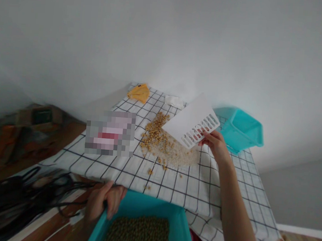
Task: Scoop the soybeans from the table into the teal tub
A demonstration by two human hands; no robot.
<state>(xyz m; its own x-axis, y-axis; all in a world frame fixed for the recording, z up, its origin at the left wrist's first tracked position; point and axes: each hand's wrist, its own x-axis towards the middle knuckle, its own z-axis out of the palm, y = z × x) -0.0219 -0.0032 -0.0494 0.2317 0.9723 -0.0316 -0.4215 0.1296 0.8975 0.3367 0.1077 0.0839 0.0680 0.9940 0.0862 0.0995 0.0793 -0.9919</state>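
My right hand [213,142] pinches the slotted edge of a flat white plastic board [187,115], which is tilted over the table. Below the board lies a spread of small pale grains [180,155], with a heap of round tan beans [156,133] to its left. A few beans are scattered toward the table's front edge. My left hand [107,200] is closed on the rim of a teal bin [154,201] just below that edge. Inside the bin is a layer of round brownish beans [138,232].
A second teal bin [242,130] rests on the table's right side. The checked tablecloth [172,190] also bears a yellow cloth [139,93], a white tissue [174,101] and a blurred-out pink item [109,133]. Black cables [27,195] hang at lower left.
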